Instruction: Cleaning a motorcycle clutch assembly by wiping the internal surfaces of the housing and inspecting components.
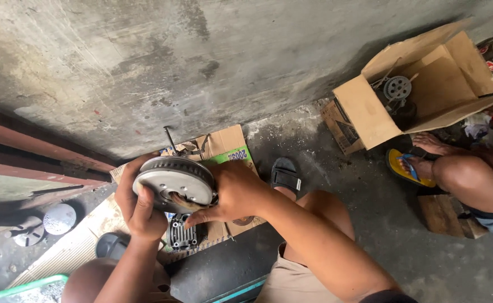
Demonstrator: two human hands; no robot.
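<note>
Holding: left hand (140,210) grips the disc's (170,180) left rim, fingers curled around it.
Right hand (232,193): fingers pinch a brown piece (183,200) at the disc's centre.
Disc: raised above the cardboard (224,147) on the floor (370,224).
Below: finned metal part (182,234).
Right: open box (420,84), another person's legs (471,177).

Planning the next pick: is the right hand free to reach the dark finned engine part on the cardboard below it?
Probably not yet: the right hand and left hand both grip the metal disc, which hangs over the finned part.

left hand (140,207), right hand (232,193), gripping metal disc (170,182)
</note>
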